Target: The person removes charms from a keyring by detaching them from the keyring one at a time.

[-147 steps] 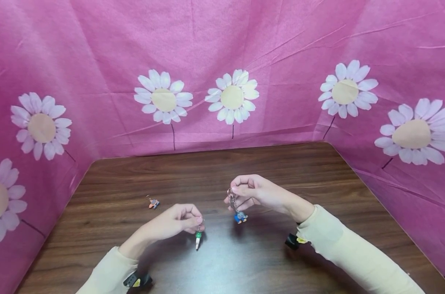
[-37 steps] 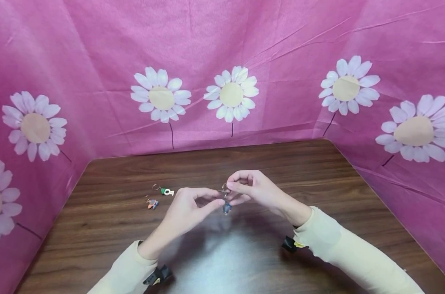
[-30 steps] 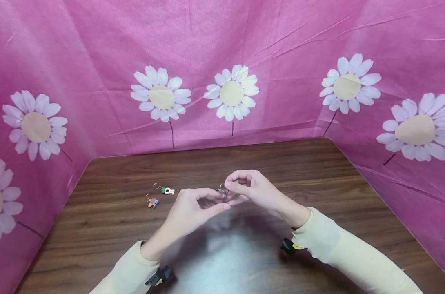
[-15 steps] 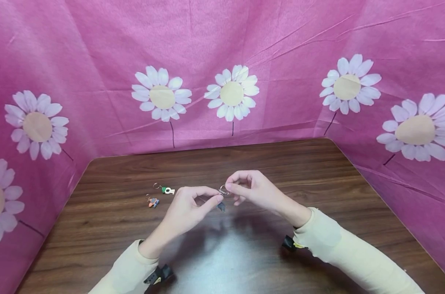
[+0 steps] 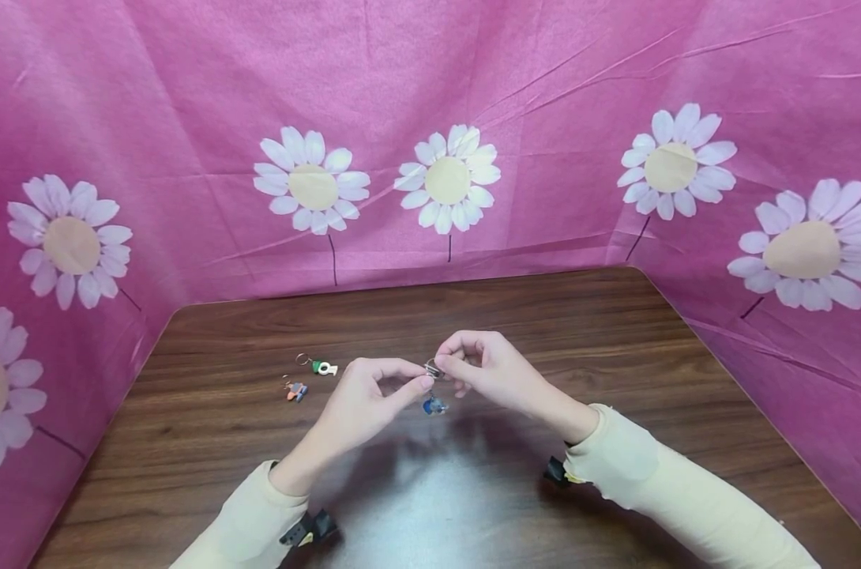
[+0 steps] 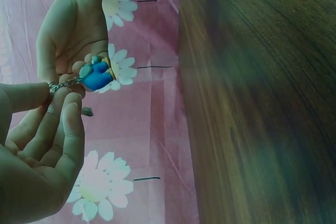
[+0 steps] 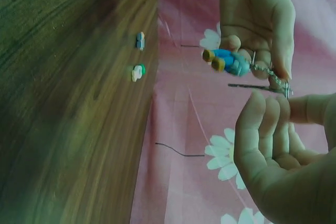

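Above the middle of the table, my left hand [image 5: 370,399] and right hand [image 5: 498,371] meet at a metal key ring [image 5: 433,367]. Thumb and fingers of each hand pinch it, the left at the chain's top, the right at the ring's side. From it a short chain [image 6: 67,83] carries a small blue figure keychain [image 5: 434,406] with yellow feet, dangling below the fingers. A thin dark piece [image 7: 254,86] also hangs from the ring in the right wrist view; its kind is unclear. Fingers partly cover the ring.
Left of the hands on the wooden table [image 5: 224,458] lie a green-and-white keychain [image 5: 324,368] with a ring and an orange-and-grey keychain [image 5: 296,391]. A pink cloth [image 5: 544,71] with white daisies surrounds the table's back and sides.
The green-and-white keychain, earlier in my left hand, now lies beside the orange one. My left hand has come across to the right hand's key ring; the blue figure swings slightly below.
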Available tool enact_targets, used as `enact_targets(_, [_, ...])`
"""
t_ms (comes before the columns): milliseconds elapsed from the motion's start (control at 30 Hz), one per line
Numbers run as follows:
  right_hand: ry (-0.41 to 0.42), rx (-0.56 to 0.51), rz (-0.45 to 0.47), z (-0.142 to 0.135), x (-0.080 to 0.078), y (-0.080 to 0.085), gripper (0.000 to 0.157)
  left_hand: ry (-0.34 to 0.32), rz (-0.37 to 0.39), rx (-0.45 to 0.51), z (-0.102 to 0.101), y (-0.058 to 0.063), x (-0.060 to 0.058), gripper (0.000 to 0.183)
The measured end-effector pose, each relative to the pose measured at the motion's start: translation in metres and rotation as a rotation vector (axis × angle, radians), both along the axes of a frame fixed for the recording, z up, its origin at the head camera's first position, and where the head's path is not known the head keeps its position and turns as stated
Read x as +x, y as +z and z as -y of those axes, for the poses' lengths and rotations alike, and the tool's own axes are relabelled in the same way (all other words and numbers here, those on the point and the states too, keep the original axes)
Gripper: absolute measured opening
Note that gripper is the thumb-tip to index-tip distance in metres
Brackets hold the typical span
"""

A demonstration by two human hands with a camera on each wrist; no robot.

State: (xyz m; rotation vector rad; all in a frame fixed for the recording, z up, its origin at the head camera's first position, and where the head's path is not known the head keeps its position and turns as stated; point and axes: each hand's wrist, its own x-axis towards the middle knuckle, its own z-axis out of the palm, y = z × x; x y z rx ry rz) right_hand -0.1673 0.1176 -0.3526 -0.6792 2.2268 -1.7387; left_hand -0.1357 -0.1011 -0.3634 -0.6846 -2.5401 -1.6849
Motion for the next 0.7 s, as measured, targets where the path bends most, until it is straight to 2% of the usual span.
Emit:
enact_targets(233, [-0.035, -0.002, 0.01, 0.0055, 0.0019, -0.0027, 0.014, -0.013, 0.009, 0.038, 0.0008, -0.0004, -0.0004, 0.014])
enact_targets(433, [-0.004, 0.01, -0.001, 0.0039, 0.0017, -0.006, 0.01, -0.026, 0.065, 0.093, 0.0028, 0.0018, 0.0007, 0.012])
enact_targets(567, [0.008, 0.027, -0.018, 0.0031, 0.0029, -0.0052, 0.01, -0.053, 0.116, 0.127, 0.0037, 0.0022, 0.0008, 0.012])
enact_targets(700, [-0.03, 0.036, -0.05, 0.0044, 0.0043, -0.0031, 0.011, -0.1, 0.138, 0.13, 0.0046, 0.0005, 0.0002, 0.013])
